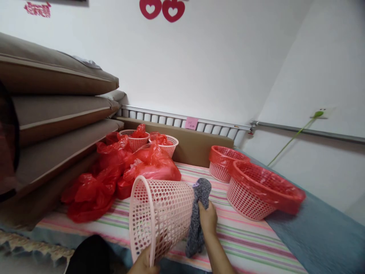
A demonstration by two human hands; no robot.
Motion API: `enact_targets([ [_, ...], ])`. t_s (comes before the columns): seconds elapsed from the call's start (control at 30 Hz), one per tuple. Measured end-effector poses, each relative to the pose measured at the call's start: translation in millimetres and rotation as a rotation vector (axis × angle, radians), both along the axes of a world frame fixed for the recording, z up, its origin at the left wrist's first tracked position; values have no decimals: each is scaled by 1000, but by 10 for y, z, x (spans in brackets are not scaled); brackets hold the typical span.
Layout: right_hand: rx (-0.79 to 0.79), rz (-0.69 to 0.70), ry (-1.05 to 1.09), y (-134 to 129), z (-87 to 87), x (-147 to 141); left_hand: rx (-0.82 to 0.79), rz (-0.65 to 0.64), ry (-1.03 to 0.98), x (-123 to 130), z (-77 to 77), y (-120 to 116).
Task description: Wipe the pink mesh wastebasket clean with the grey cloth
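Note:
Tipped on its side, a pink perforated plastic basket (171,201) has its mouth facing left. My left hand (144,262) grips its rim at the lower edge of the view. My right hand (208,219) is closed on a dark grey fuzzy cloth (196,224), pressed against the outside of the basket's bottom. A small purple bit shows at the cloth's upper end. To the right stand two pink baskets lined with red plastic bags, a nearer one (251,198) and a farther one (219,171).
Filled red plastic bags (154,167) lie left of the held basket, with two baskets (138,142) holding red bags behind them. Stacked brown cushions (57,106) rise at the left. A radiator (171,121) with a pink note (191,123) lines the wall. Striped cloth (239,243) covers the surface.

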State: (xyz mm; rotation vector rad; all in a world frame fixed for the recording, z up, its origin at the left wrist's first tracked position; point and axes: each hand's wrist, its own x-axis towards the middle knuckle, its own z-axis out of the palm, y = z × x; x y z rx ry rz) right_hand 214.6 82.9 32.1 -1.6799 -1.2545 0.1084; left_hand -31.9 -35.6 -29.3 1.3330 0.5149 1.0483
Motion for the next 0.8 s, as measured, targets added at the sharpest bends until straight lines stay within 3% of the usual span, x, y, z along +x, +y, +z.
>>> enact_targets([
  [0.23,-30,0,46,2,-42,60,-15,34,38,-38,112,-61],
  [0.3,-21,7,44,-16,-32,31,-36,83,56,-30,264,-81],
  [0.47,14,42,25,-60,4,-96,-109,259,70,23,819,-113],
  [0.53,23,68,13,-90,24,-176,-134,279,83,41,938,-114],
  [0.6,31,107,0,-136,48,-278,-150,284,78,53,951,-108],
  [0.8,77,259,-52,-377,187,-731,-164,224,-54,70,743,-61],
])
